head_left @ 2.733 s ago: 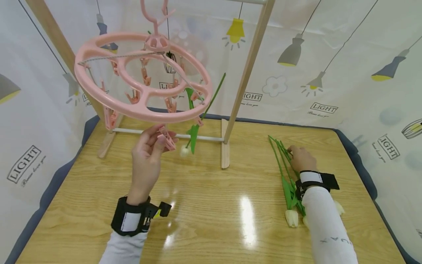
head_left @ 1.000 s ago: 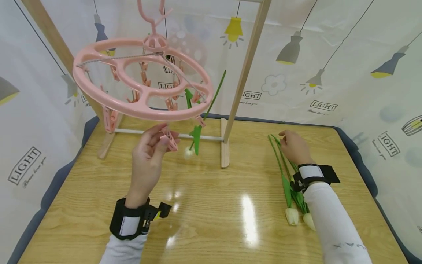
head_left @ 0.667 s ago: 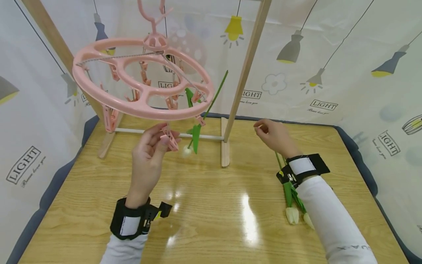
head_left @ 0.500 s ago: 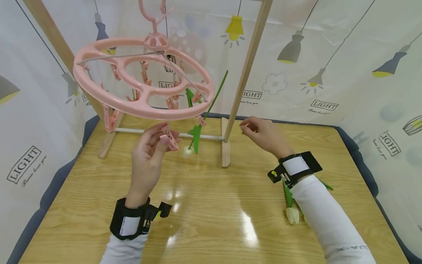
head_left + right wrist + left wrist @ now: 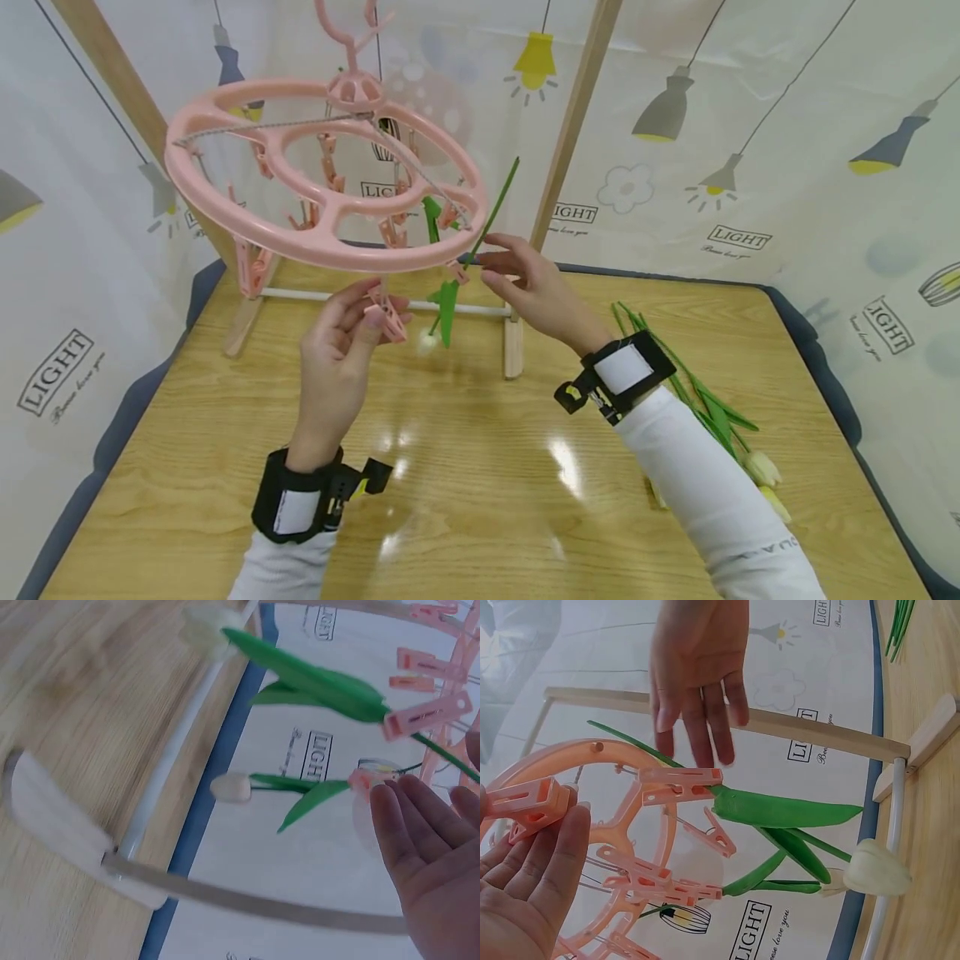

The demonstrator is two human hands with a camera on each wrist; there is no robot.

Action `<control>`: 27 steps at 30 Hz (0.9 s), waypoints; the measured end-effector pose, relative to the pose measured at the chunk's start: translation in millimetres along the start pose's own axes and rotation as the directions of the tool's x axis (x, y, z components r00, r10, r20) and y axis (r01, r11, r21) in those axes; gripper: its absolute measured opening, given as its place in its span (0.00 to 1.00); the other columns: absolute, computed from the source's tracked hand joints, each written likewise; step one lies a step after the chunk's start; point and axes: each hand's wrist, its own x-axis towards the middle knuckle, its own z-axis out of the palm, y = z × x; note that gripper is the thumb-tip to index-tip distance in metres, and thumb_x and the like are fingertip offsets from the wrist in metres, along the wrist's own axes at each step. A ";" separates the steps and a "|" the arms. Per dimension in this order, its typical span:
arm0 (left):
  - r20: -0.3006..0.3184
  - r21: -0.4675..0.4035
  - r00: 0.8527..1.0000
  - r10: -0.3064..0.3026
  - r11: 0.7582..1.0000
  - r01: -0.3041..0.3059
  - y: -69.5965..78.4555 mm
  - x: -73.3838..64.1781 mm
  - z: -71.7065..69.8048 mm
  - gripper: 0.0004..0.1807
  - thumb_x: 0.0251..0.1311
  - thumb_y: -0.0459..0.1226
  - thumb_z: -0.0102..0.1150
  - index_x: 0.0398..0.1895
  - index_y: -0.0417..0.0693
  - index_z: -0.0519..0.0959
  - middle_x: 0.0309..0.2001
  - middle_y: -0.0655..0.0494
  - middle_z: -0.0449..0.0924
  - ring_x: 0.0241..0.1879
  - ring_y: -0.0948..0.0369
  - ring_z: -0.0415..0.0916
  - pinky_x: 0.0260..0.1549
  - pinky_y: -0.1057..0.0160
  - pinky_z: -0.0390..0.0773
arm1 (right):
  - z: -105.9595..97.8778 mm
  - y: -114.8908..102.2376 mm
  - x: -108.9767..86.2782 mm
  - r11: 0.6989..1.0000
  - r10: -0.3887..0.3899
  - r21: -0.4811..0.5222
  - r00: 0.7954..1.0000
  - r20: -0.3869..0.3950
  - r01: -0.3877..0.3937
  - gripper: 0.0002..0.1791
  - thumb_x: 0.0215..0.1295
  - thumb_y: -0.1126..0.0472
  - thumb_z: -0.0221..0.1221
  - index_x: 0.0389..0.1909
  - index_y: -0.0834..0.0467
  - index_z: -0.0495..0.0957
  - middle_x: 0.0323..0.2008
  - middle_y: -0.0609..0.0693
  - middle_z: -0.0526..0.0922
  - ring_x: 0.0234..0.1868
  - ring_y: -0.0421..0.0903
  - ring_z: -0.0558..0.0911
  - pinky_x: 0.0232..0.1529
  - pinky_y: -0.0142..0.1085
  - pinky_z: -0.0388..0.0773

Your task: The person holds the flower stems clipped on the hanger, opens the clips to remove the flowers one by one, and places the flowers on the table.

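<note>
My left hand (image 5: 333,367) pinches a pink clothespin (image 5: 386,315) that hangs from the front rim of a pink round clip hanger (image 5: 330,246). My right hand (image 5: 536,292) is beside the hanger's right rim, fingers extended and slightly bent, close to the stem of a hanging tulip. That white tulip (image 5: 877,868) hangs head down, its stem gripped by another pink clothespin (image 5: 681,785). In the right wrist view a second white tulip (image 5: 231,787) hangs further back, also by a clothespin. Nothing shows in the right hand.
More tulips (image 5: 761,468) lie on the wooden table (image 5: 465,500) at the right, partly covered by the right sleeve. A wooden stand post (image 5: 573,125) rises behind the right hand, with a white crossbar (image 5: 300,296) low down. Several clothespins hang under the hanger.
My right hand has left the stems of the lying tulips and come left to the hanging tulip, its fingers spreading. The left hand keeps its pinch on the clothespin, almost unmoved.
</note>
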 end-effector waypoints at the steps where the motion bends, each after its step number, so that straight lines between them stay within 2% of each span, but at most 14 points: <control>1: 0.001 -0.011 1.000 0.001 1.000 -0.001 0.0 0.1 0.0 0.18 0.68 0.23 0.45 0.59 0.20 0.66 0.42 0.62 0.85 0.38 0.65 0.82 0.38 0.74 0.84 | 2.0 -1.8 1.4 0.999 -0.012 0.036 1.000 0.002 0.012 0.28 0.73 0.61 0.50 0.71 0.60 0.57 0.65 0.66 0.71 0.64 0.57 0.71 0.62 0.56 0.72; 5: -0.007 -0.019 1.000 -0.008 1.000 0.008 1.1 0.1 -0.5 0.18 0.69 0.23 0.45 0.60 0.22 0.66 0.42 0.61 0.85 0.38 0.64 0.82 0.39 0.73 0.84 | 8.6 -7.2 5.2 0.986 -0.044 0.159 0.999 -0.007 0.045 0.27 0.73 0.67 0.49 0.70 0.63 0.57 0.65 0.67 0.69 0.65 0.57 0.71 0.62 0.56 0.73; 9: -0.015 -0.018 1.000 -0.011 1.000 0.011 1.9 0.1 -1.2 0.18 0.69 0.23 0.45 0.60 0.23 0.67 0.42 0.61 0.85 0.37 0.64 0.82 0.38 0.73 0.85 | 13.4 -10.4 6.9 0.969 -0.037 0.245 0.999 -0.021 0.042 0.21 0.73 0.70 0.48 0.64 0.68 0.61 0.62 0.70 0.71 0.61 0.59 0.73 0.60 0.52 0.75; 14: -0.014 -0.024 1.000 -0.008 1.000 0.008 0.3 0.1 -2.1 0.18 0.69 0.23 0.45 0.60 0.23 0.67 0.41 0.61 0.85 0.35 0.64 0.81 0.38 0.73 0.84 | 20.0 -9.6 8.9 0.941 -0.037 0.336 0.999 -0.004 0.036 0.15 0.71 0.72 0.48 0.56 0.68 0.60 0.59 0.71 0.72 0.59 0.57 0.75 0.61 0.49 0.76; 18: -0.021 -0.025 1.000 -0.008 1.000 0.007 -1.0 0.1 -2.5 0.18 0.70 0.24 0.44 0.60 0.21 0.66 0.41 0.60 0.85 0.35 0.64 0.81 0.37 0.73 0.84 | 24.9 -9.0 8.4 0.935 -0.039 0.351 0.999 -0.019 0.043 0.13 0.69 0.74 0.51 0.50 0.67 0.59 0.56 0.72 0.74 0.55 0.54 0.79 0.58 0.47 0.79; 21: -0.031 -0.028 0.999 -0.009 1.000 0.008 -1.6 0.2 -3.0 0.18 0.70 0.25 0.43 0.60 0.21 0.65 0.42 0.59 0.84 0.37 0.63 0.81 0.37 0.73 0.84 | 27.7 -8.6 8.6 0.943 -0.054 0.326 0.998 -0.045 0.065 0.12 0.69 0.74 0.51 0.49 0.67 0.59 0.54 0.72 0.75 0.51 0.51 0.80 0.53 0.41 0.81; 27: -0.047 -0.024 0.999 -0.015 1.000 0.014 -2.7 0.1 -4.1 0.19 0.72 0.26 0.41 0.63 0.27 0.66 0.43 0.60 0.83 0.40 0.62 0.82 0.39 0.73 0.84 | 30.2 -11.6 6.6 0.949 -0.048 0.306 0.996 -0.081 0.070 0.11 0.70 0.72 0.51 0.48 0.67 0.60 0.51 0.72 0.76 0.44 0.47 0.82 0.41 0.31 0.83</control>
